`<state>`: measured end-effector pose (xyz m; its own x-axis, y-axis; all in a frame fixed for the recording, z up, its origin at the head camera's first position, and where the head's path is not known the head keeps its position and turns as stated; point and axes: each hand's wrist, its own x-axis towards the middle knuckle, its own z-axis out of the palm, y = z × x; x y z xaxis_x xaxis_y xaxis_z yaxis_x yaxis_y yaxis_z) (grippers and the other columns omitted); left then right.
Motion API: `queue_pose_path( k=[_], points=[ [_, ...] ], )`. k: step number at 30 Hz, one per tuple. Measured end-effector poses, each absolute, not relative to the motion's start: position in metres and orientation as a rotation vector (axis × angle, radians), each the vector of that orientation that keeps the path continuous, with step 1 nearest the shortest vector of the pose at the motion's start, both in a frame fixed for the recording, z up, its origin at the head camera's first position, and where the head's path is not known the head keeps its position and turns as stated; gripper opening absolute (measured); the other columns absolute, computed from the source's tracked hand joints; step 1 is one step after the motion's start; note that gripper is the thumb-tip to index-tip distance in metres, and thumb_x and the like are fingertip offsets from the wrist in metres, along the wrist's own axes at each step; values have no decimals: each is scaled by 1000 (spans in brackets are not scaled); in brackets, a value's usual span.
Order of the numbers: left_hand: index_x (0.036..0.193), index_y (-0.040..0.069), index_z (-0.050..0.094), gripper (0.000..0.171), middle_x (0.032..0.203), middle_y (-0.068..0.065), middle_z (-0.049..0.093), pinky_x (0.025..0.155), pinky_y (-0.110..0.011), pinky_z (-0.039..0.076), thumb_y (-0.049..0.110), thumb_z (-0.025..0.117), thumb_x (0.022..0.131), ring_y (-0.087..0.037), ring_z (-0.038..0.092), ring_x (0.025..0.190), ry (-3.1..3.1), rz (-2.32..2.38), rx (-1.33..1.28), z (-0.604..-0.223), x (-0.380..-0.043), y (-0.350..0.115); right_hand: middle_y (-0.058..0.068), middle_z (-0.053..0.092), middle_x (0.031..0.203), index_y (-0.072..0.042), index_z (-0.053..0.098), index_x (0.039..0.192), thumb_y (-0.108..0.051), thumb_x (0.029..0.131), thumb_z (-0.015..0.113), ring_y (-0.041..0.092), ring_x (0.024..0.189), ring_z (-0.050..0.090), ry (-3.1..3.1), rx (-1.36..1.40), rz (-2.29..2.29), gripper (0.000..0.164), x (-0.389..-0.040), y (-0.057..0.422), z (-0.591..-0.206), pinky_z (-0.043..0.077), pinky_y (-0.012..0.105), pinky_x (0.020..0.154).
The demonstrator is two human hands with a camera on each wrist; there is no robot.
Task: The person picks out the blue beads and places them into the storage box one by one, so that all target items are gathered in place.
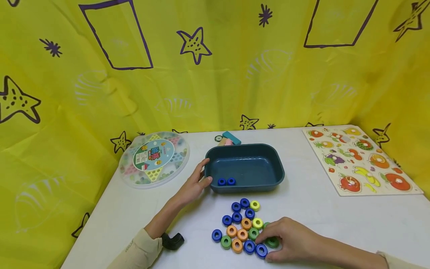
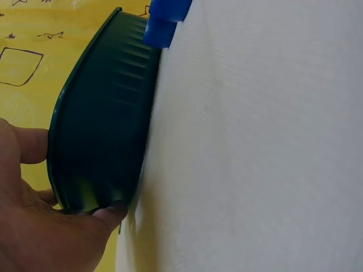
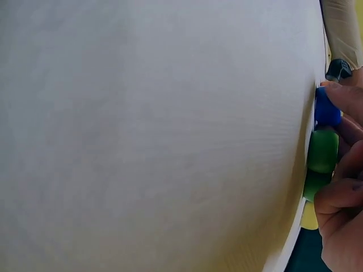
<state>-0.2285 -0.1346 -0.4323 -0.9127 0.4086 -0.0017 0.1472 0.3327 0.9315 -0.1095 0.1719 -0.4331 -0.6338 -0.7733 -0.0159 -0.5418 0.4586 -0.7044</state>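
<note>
My left hand [image 1: 193, 186] grips the left end of a dark teal plastic tray [image 1: 248, 186], thumb near the front corner and fingers along the outside wall. Two blue rings [image 1: 222, 182] stand inside the tray at its front left. In front of it lies a loose group of blue, orange, green and yellow rings on the white table. At the group's near right edge my right hand [image 1: 290, 239] pinches a blue ring [image 1: 261, 251] between thumb and fingertips. Green rings [image 3: 323, 151] sit beside those fingers in the right wrist view, and the hand partly hides them in the head view.
A round game box [image 1: 154, 158] with a clear rim lies at the back left. A fruit puzzle board [image 1: 362, 160] lies on the right. Behind the tray are small blocks [image 1: 231, 138]. A yellow patterned curtain [image 1: 215, 89] hangs around the table.
</note>
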Motion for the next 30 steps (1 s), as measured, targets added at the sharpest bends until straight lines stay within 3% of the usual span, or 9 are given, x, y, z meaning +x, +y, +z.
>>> queue_pose_path(
  k=[4, 8, 13, 19, 30],
  points=[
    [149, 22, 14, 61, 154, 1, 9, 105, -53, 21, 17, 47, 98, -32, 15, 137, 2347, 1621, 532, -432, -229, -135, -18, 63, 94, -33, 68, 103, -37, 79, 73, -2, 74, 55, 2310, -1030, -1089, 25, -111, 173, -427, 48, 21, 63],
    [149, 24, 16, 61, 153, 3, 11, 105, -51, 23, 18, 48, 98, -30, 17, 137, 2353, 1626, 528, -432, -229, -135, -5, 59, 75, -27, 69, 102, -30, 76, 77, 0, 49, 39, 2233, -932, -1247, 28, -120, 177, -410, 33, 21, 42],
    [148, 23, 19, 59, 152, 6, 14, 104, -50, 24, 17, 48, 97, -30, 20, 136, 2368, 1628, 521, -433, -229, -135, -1, 47, 61, -23, 68, 105, -26, 76, 77, 3, 49, 38, 2268, -1030, -1317, 30, -146, 181, -384, 34, 24, 44],
    [149, 21, 18, 60, 153, 2, 13, 105, -51, 23, 18, 48, 97, -32, 19, 136, 2382, 1616, 525, -433, -228, -135, -3, 46, 62, -26, 67, 106, -24, 77, 77, 8, 50, 39, 2344, -1158, -1280, 30, -193, 181, -366, 35, 25, 46],
    [148, 24, 18, 60, 153, 3, 12, 104, -51, 24, 18, 48, 97, -31, 19, 136, 2385, 1610, 498, -433, -228, -135, 6, 42, 56, -29, 69, 103, -29, 75, 78, 11, 49, 38, 2367, -1107, -1085, 29, -272, 165, -385, 31, 23, 46]
  ],
)
